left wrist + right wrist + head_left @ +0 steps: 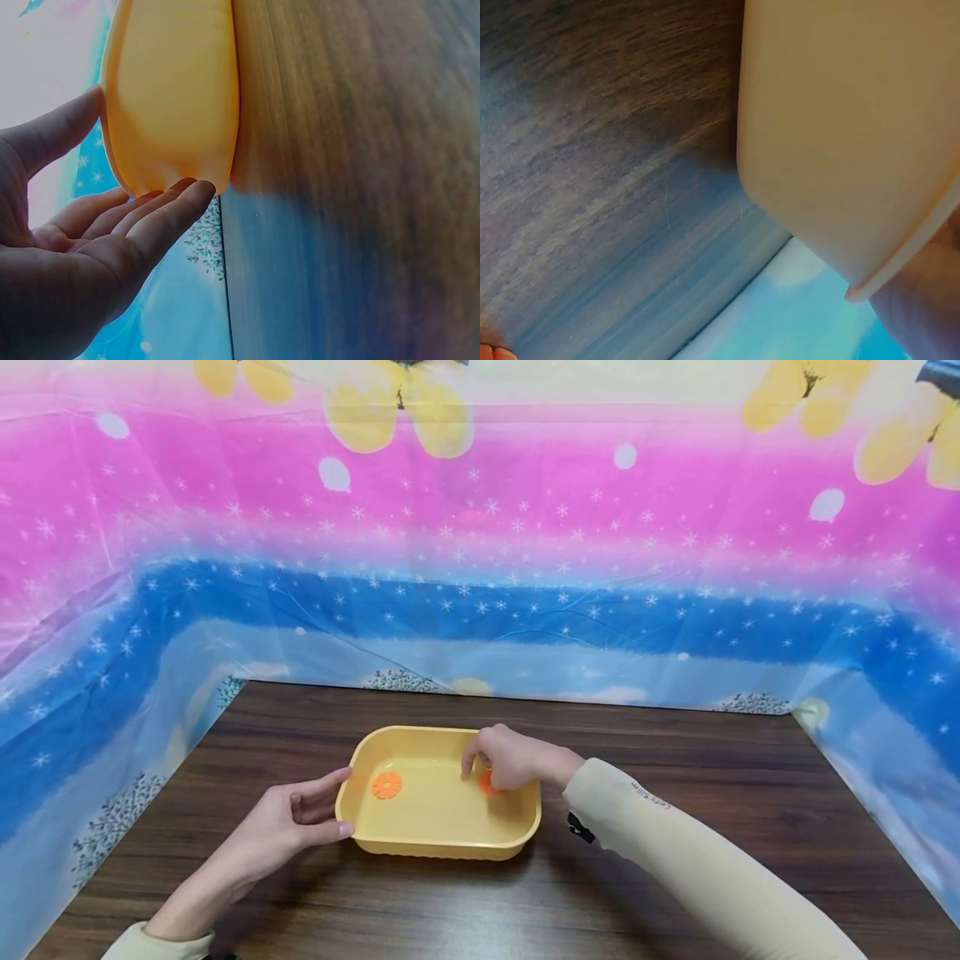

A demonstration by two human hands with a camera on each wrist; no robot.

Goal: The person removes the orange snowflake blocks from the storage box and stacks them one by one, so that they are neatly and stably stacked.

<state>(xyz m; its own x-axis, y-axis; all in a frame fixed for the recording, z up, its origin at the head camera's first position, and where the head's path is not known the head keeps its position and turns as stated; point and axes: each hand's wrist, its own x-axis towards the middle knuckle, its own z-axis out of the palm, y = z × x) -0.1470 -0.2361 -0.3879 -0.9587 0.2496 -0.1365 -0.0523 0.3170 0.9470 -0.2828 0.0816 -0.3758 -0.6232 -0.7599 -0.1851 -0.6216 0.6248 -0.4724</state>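
Note:
A yellow plastic basin (427,827) with rounded corners sits on the table. Inside it, toward the left, lies an orange notched disc (387,785). My left hand (281,818) touches the basin's left end, thumb and fingers spread and fairly straight; in the left wrist view the thumb meets the rim and the fingertips rest on the outer wall. Over the right wall reaches my right hand (510,758), fingers bent downward inside the basin. At those fingers is a second orange disc (488,783), partly covered by the hand. Whether it is pinched cannot be made out.
The dark wood-grain table (637,877) extends around the basin. A printed cloth (525,552) in pink and blue, with snowflakes and butterflies, hangs behind and along both sides of the table.

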